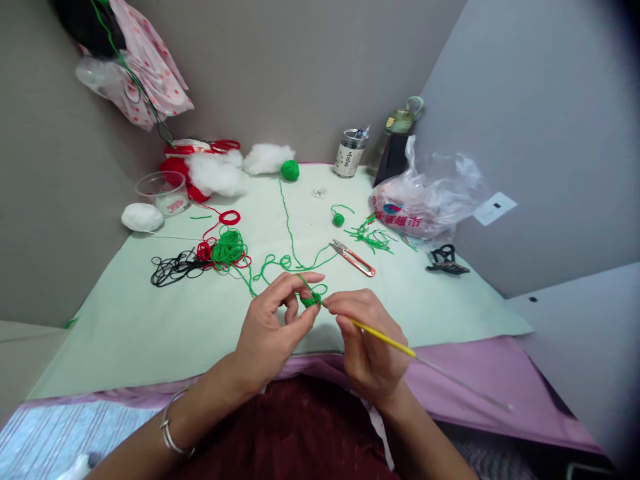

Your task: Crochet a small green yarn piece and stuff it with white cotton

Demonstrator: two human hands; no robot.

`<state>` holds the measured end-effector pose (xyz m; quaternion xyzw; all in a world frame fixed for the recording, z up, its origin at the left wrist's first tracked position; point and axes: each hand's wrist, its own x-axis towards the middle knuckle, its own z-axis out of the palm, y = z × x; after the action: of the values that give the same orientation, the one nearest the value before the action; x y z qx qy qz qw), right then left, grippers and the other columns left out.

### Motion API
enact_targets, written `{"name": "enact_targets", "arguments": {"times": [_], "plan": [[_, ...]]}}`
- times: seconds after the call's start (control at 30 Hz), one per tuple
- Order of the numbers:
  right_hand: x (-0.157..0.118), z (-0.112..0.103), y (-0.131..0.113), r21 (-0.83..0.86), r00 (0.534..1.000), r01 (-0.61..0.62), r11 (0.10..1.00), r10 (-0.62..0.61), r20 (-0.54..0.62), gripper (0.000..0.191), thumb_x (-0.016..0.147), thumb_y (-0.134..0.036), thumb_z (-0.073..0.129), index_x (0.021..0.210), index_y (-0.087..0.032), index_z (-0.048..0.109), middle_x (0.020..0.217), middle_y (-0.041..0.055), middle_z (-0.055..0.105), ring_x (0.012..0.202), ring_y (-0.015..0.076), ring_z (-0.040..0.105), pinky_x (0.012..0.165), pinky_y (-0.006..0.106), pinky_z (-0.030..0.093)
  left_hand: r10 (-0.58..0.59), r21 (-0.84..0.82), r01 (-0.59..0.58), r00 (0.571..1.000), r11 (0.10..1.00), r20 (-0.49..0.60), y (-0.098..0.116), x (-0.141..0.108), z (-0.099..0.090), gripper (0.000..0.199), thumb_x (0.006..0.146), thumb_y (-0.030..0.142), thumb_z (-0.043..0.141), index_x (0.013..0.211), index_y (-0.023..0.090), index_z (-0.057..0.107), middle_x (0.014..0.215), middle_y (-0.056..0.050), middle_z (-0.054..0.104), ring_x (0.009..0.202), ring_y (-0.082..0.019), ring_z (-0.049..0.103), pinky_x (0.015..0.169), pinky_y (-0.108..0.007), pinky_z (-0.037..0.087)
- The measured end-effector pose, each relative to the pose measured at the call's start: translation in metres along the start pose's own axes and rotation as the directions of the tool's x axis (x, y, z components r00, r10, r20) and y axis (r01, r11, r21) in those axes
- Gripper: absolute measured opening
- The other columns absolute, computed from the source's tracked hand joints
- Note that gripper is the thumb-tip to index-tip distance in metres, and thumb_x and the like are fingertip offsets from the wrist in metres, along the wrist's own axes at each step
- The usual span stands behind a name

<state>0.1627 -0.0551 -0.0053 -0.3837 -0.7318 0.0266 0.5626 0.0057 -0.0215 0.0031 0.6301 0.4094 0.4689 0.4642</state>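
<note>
My left hand [273, 323] pinches a small green crochet piece [311, 300] between thumb and fingers, with green yarn running over its raised index finger. In my right hand [373, 340] is a crochet hook [383, 337] with a yellow grip, held like a pen. Its tip meets the crochet piece, and its thin metal end sticks out to the lower right. Loose green yarn [287, 261] curls over the table just beyond my hands. Orange thread snips [353, 258] lie past my right hand.
A green yarn ball [290, 171] and white stuffing [215, 175] sit at the back. Tangled black yarn [175, 268] lies at left, beside a green yarn bundle [228, 247]. At right are a plastic bag [425, 207], a black hair claw [447, 260] and green yarn scraps [375, 238].
</note>
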Motion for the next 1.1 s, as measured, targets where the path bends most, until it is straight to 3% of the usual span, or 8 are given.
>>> {"name": "enact_targets", "arguments": {"times": [0.2,0.37,0.47,0.57,0.77,0.9,1.0,1.1], "plan": [[-0.015,0.011,0.01,-0.286,0.987,0.141,0.948,-0.155,-0.027,0.027,0.097,-0.006,0.06,0.118,-0.019,0.072,0.101,0.0107,0.073,0.094,0.0206,0.071,0.076,0.033,0.061,-0.157,-0.237,0.168,0.985,0.957,0.065,0.001,-0.001,0.002,0.042,0.083,0.019,0.079,0.124,0.022,0.076,0.081,0.003,0.056,0.062,-0.007,0.044,0.061,-0.021,0.042],[-0.012,0.006,0.009,0.05,0.984,-0.12,0.992,0.125,-0.13,0.025,0.101,-0.01,0.056,0.112,-0.025,0.074,0.096,0.0059,0.073,0.088,0.0186,0.071,0.074,0.033,0.06,-0.36,-0.592,0.521,0.853,0.614,0.377,0.002,0.004,-0.004,0.039,0.085,0.03,0.083,0.123,0.021,0.079,0.072,0.007,0.043,0.05,-0.002,0.019,0.045,-0.017,0.024],[-0.005,0.004,0.008,0.368,0.908,-0.302,0.879,0.383,-0.168,0.022,0.104,-0.017,0.054,0.099,-0.024,0.075,0.084,0.003,0.071,0.074,0.0168,0.066,0.066,0.032,0.056,-0.345,-0.63,0.488,0.873,0.604,0.345,0.004,0.006,-0.006,0.035,0.083,0.026,0.084,0.118,0.021,0.081,0.077,0.004,0.047,0.054,-0.002,0.023,0.046,-0.015,0.024],[0.0,0.007,0.008,0.462,0.896,-0.344,0.818,0.433,-0.099,0.02,0.103,-0.022,0.058,0.095,-0.023,0.076,0.087,0.0037,0.074,0.077,0.0172,0.068,0.069,0.032,0.057,-0.312,-0.607,0.465,0.884,0.644,0.347,0.005,0.005,-0.004,0.04,0.081,0.027,0.086,0.121,0.024,0.08,0.091,-0.001,0.058,0.062,-0.005,0.036,0.047,-0.015,0.028],[-0.006,0.009,0.007,0.135,0.969,-0.21,0.968,0.224,-0.101,0.024,0.099,-0.012,0.062,0.11,-0.027,0.077,0.095,0.0039,0.077,0.084,0.0173,0.073,0.073,0.031,0.061,-0.299,-0.565,0.362,0.932,0.742,0.203,0.0,0.001,0.003,0.044,0.081,0.028,0.088,0.124,0.027,0.079,0.091,0.001,0.061,0.062,-0.005,0.043,0.052,-0.017,0.037],[-0.012,0.009,0.009,-0.113,0.996,-0.024,0.993,0.014,-0.09,0.031,0.096,-0.008,0.066,0.116,-0.027,0.078,0.105,0.008,0.078,0.093,0.0209,0.075,0.075,0.034,0.062,-0.397,-0.642,0.518,0.853,0.566,0.338,-0.001,0.004,0.002,0.04,0.081,0.029,0.087,0.12,0.021,0.081,0.07,0.006,0.049,0.051,-0.002,0.026,0.049,-0.016,0.034],[-0.008,0.007,0.01,0.134,0.951,-0.222,0.966,0.245,-0.187,0.024,0.1,-0.011,0.059,0.107,-0.025,0.077,0.09,0.0041,0.075,0.08,0.0178,0.071,0.07,0.032,0.059,-0.41,-0.672,0.557,0.826,0.489,0.386,-0.002,0.007,-0.001,0.031,0.08,0.025,0.086,0.11,0.019,0.085,0.071,0.006,0.047,0.049,0.0,0.016,0.047,-0.015,0.031],[-0.002,0.006,0.01,0.393,0.885,-0.357,0.848,0.441,-0.149,0.02,0.103,-0.019,0.058,0.097,-0.024,0.076,0.083,0.0023,0.072,0.072,0.0155,0.066,0.066,0.03,0.056,-0.378,-0.648,0.489,0.87,0.584,0.316,-0.002,0.008,-0.002,0.03,0.081,0.024,0.086,0.11,0.022,0.084,0.083,0.003,0.057,0.052,-0.001,0.029,0.05,-0.016,0.036]]}}
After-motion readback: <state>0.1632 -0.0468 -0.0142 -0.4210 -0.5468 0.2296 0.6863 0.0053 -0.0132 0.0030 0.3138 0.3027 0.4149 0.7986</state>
